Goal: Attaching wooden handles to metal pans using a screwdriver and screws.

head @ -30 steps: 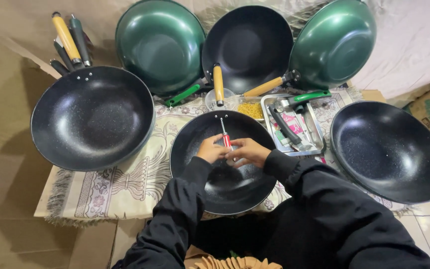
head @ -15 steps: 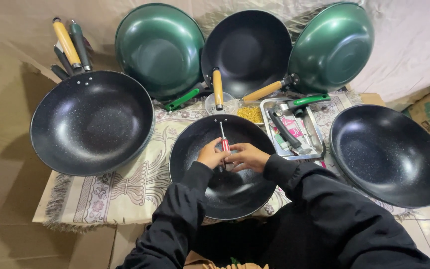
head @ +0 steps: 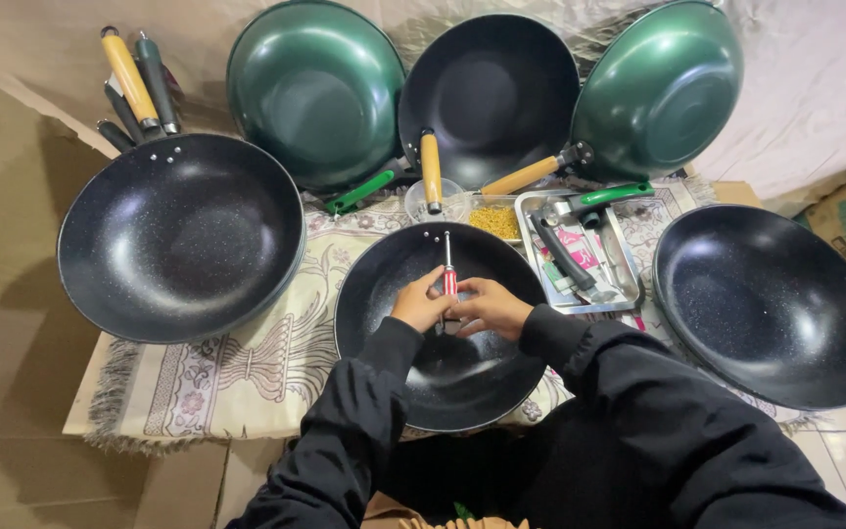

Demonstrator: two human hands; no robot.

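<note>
2 hands meet over the middle black pan (head: 443, 382) on the patterned cloth (head: 247, 372). Left hand (head: 421, 304) and right hand (head: 487, 309) are together, both closed around a red-handled screwdriver (head: 449, 279). Its long axis runs straight away from the person, shaft tip toward the pan's far rim, where 2 rivets show. Neither hand is clearly nearer. A metal tray (head: 619, 264) lies just right.

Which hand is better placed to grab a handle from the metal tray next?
Probably the right hand: it sits nearer the metal tray, whereas the left hand is on the screwdriver's far side.
</note>
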